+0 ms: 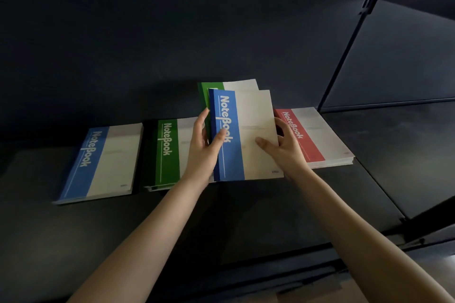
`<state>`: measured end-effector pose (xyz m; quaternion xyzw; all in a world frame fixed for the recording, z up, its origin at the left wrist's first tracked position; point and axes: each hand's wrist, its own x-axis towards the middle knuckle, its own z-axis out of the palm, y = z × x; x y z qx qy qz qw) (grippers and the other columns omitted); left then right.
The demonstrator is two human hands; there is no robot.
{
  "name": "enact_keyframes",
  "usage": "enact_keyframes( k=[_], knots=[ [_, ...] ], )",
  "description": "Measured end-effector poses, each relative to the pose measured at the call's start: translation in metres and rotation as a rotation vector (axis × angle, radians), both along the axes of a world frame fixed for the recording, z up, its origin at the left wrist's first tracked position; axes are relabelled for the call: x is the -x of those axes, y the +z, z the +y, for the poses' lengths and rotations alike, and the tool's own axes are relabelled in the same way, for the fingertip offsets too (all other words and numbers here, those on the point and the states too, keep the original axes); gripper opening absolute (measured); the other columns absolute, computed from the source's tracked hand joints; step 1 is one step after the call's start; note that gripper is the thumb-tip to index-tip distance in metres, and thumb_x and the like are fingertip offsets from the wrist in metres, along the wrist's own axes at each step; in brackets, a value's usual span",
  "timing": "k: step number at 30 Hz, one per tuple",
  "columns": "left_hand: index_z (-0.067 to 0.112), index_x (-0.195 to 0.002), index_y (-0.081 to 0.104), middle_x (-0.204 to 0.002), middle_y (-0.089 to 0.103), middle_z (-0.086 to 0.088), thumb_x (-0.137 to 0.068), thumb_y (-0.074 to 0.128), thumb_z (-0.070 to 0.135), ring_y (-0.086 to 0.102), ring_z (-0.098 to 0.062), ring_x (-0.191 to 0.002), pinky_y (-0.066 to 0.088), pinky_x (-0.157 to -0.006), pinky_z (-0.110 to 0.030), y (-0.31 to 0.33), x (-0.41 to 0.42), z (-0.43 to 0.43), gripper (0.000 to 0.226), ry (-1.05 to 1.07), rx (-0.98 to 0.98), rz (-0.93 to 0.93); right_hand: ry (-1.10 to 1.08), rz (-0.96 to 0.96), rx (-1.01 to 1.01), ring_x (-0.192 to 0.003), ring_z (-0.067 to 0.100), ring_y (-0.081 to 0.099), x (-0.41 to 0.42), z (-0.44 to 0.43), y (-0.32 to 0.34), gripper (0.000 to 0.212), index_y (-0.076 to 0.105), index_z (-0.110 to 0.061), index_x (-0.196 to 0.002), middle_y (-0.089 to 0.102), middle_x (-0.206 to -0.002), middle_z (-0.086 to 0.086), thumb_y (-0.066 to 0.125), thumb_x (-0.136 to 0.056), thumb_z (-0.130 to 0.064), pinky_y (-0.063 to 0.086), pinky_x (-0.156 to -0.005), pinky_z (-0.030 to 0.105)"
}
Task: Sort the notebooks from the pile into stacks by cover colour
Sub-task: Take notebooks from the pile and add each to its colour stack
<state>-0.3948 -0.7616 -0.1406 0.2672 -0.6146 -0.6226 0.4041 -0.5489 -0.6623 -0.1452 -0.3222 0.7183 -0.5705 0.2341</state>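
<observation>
A blue-banded notebook (248,115) is held up over the middle of the dark desk. My left hand (205,147) grips its spine edge, thumb across the blue band. My right hand (283,147) holds its right edge, thumb on the white cover. Behind it a green-banded notebook (204,93) of the pile shows its top. On the desk lie a blue stack (103,162) at the left, a green stack (165,152) beside it, partly hidden by my left hand, and a red stack (317,140) at the right.
A dark partition wall (172,44) rises right behind the notebooks. A second partition and desk section (394,130) stand to the right past a black post. Shelves with coloured objects show above the wall. The desk's front edge runs near my forearms.
</observation>
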Motion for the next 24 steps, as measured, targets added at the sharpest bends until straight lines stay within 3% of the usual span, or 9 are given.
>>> enact_keyframes(
  k=[2,6,8,12,16,21,24],
  knots=[
    [0.035,-0.14,0.032,-0.12,0.048,0.027,-0.1,0.048,0.019,0.057,0.013,-0.1,0.051,-0.077,-0.016,0.004,-0.01,-0.003,0.046,0.015,-0.026,0.028,0.003,0.013,0.017,-0.089,0.005,0.061,-0.01,-0.008,0.003,0.057,0.035,-0.022,-0.133,0.057,-0.104,-0.014,0.068,-0.087,-0.025,0.053,-0.072,0.025],
    [0.047,-0.127,0.04,-0.129,0.048,0.017,-0.103,0.04,0.014,0.054,-0.001,-0.114,0.05,-0.089,-0.028,0.008,-0.037,-0.021,0.041,0.09,-0.048,0.054,0.05,0.012,0.061,-0.091,0.012,0.065,-0.033,-0.028,0.007,0.042,0.034,-0.029,-0.116,0.063,-0.109,-0.003,0.066,-0.089,-0.022,0.054,-0.07,0.025],
    [0.048,-0.127,0.039,-0.127,0.048,0.019,-0.102,0.04,0.012,0.052,0.0,-0.115,0.049,-0.09,-0.026,0.007,-0.052,-0.028,0.043,0.122,-0.036,0.052,0.068,0.005,0.074,-0.091,0.014,0.065,-0.045,-0.041,0.007,0.041,0.034,-0.028,-0.114,0.065,-0.108,0.0,0.065,-0.089,-0.019,0.053,-0.067,0.024],
    [0.043,-0.13,0.035,-0.129,0.047,0.015,-0.098,0.048,0.008,0.052,0.005,-0.113,0.049,-0.081,-0.013,0.003,-0.093,-0.042,0.049,0.18,0.02,0.023,0.09,0.02,0.065,-0.095,0.014,0.063,-0.076,-0.066,0.002,0.043,0.035,-0.028,-0.114,0.063,-0.107,-0.006,0.067,-0.088,-0.018,0.054,-0.075,0.03],
    [0.043,-0.131,0.037,-0.134,0.049,0.011,-0.093,0.056,0.003,0.052,0.001,-0.118,0.048,-0.087,-0.015,0.006,-0.142,-0.065,0.058,0.278,0.031,0.016,0.099,0.018,0.062,-0.087,0.006,0.059,-0.114,-0.093,0.004,0.043,0.036,-0.023,-0.118,0.056,-0.097,-0.017,0.067,-0.088,-0.018,0.05,-0.062,0.018],
    [0.045,-0.13,0.038,-0.141,0.047,0.004,-0.095,0.053,0.002,0.051,-0.009,-0.123,0.047,-0.095,-0.03,0.012,-0.221,-0.097,0.057,0.448,0.064,0.003,0.128,0.005,0.022,-0.093,0.018,0.063,-0.156,-0.13,0.011,0.042,0.033,-0.027,-0.12,0.06,-0.112,0.0,0.063,-0.091,-0.021,0.056,-0.063,0.031],
    [0.042,-0.133,0.039,-0.142,0.047,0.002,-0.095,0.053,0.002,0.049,-0.012,-0.125,0.044,-0.102,-0.037,0.015,-0.274,-0.117,0.057,0.593,0.066,-0.017,0.212,0.094,-0.03,-0.094,0.018,0.058,-0.185,-0.152,0.012,0.056,0.028,-0.022,-0.138,0.053,-0.114,-0.003,0.061,-0.092,-0.02,0.052,-0.058,0.027]
  ],
)
